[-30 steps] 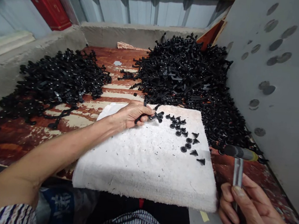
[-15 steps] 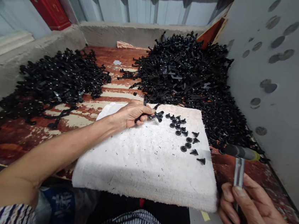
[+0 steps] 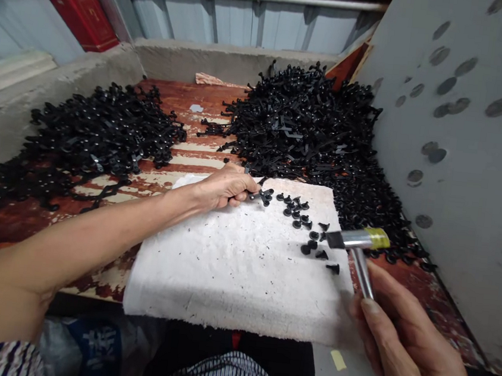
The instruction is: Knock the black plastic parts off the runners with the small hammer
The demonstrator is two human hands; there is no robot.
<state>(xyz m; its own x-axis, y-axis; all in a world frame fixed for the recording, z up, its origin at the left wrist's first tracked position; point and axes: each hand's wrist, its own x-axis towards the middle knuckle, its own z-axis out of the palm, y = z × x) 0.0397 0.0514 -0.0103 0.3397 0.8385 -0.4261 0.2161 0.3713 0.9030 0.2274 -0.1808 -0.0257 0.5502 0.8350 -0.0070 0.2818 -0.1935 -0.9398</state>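
My left hand (image 3: 224,187) rests on the far edge of a white foam block (image 3: 234,264), fingers closed on a black plastic strip of linked parts (image 3: 263,195). Several small black caps (image 3: 305,223) lie loose on the block's right part. My right hand (image 3: 413,354) grips the metal handle of a small hammer (image 3: 359,241), whose head with a yellow end hangs just over the block's right edge, close to the caps.
Two heaps of black plastic pieces lie on the worn red board: one at left (image 3: 90,135), a bigger one at back right (image 3: 311,122). A grey spotted panel (image 3: 462,144) stands on the right. A concrete ledge (image 3: 228,60) and red box (image 3: 84,18) are behind.
The hammer has swung left and tilted, its head now over the block's right edge near the caps. My left hand has stayed on the strip.
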